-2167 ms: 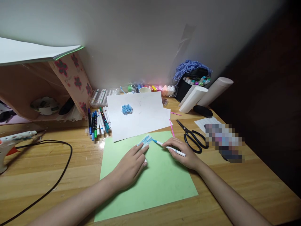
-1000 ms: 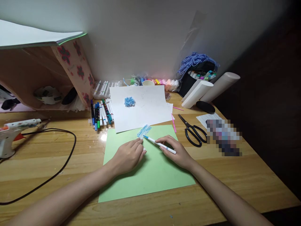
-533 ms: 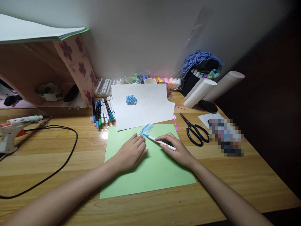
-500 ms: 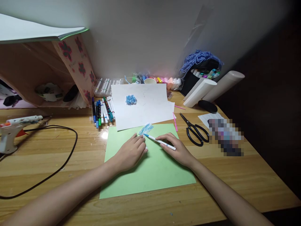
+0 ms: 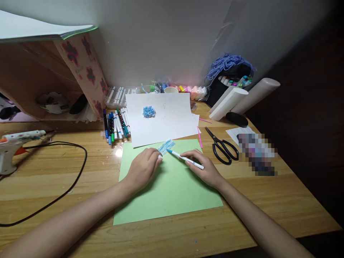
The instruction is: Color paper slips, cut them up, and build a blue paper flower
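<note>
1. Brown wood makes the surface, and a gray wall stands behind it.
2. One big green sheet lies flat in front of the person.
3. Near its top edge is a little paper with blue streaks on it. It lies tilted, between the two hands.
4. The right hand pinches a white marker with its thumb and fingers. The blue tip is over the little paper, but I cannot tell if it touches.
5. The left hand has its fingers bent in, and they pinch a small white thing, too tiny to name. This hand is just beside the little paper.
6. Behind the green sheet is a white sheet, with a pile of blue bits on it.
7. Black scissors lie to the right, past two thin pink sticks.
8. Lots of markers lie left of the white sheet.
9. Far left, a glue gun sits near a black cord.
</note>
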`<state>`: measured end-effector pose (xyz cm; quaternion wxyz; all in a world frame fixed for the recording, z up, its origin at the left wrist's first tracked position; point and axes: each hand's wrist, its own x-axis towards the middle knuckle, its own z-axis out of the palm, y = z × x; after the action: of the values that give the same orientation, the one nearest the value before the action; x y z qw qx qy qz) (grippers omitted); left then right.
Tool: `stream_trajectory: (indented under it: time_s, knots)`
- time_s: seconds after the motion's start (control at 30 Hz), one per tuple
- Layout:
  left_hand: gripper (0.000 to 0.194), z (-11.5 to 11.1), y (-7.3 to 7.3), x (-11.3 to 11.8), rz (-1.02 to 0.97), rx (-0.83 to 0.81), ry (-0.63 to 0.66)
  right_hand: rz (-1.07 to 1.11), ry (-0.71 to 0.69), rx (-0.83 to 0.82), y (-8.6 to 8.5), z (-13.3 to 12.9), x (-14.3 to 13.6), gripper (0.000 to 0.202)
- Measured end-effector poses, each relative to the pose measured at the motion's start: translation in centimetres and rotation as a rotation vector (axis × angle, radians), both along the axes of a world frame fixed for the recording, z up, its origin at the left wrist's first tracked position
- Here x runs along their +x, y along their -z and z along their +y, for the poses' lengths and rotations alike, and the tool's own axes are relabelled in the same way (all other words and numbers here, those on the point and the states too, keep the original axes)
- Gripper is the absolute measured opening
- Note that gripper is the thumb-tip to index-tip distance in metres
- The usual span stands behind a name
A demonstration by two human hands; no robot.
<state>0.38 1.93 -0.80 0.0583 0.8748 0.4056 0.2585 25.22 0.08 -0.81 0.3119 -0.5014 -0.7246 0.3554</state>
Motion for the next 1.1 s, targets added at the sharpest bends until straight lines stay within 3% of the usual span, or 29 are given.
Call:
stream_trajectory:
  time_s: [0.1,0.23,0.53,1.1]
  knots:
    - [0.024,0.7,0.3,0.0,-0.027,-0.136,-0.103,-0.014,-0.044,0.01,-0.1,-0.2,-0.3,0.021]
    - [0.027,1.6,0.2,0.6,-0.003,-0.242,-0.114,-0.014,-0.073,0.012,-0.1,-0.2,-0.5,0.022]
    - [0.025,1.8,-0.3,1.0,0.112,-0.286,-0.125,-0.03,-0.115,0.016,0.0,-0.2,-0.4,0.023]
    - [0.021,2.2,-0.5,1.0,0.108,-0.337,-0.163,0.011,0.082,-0.001,0.3,0.4,0.6,0.018]
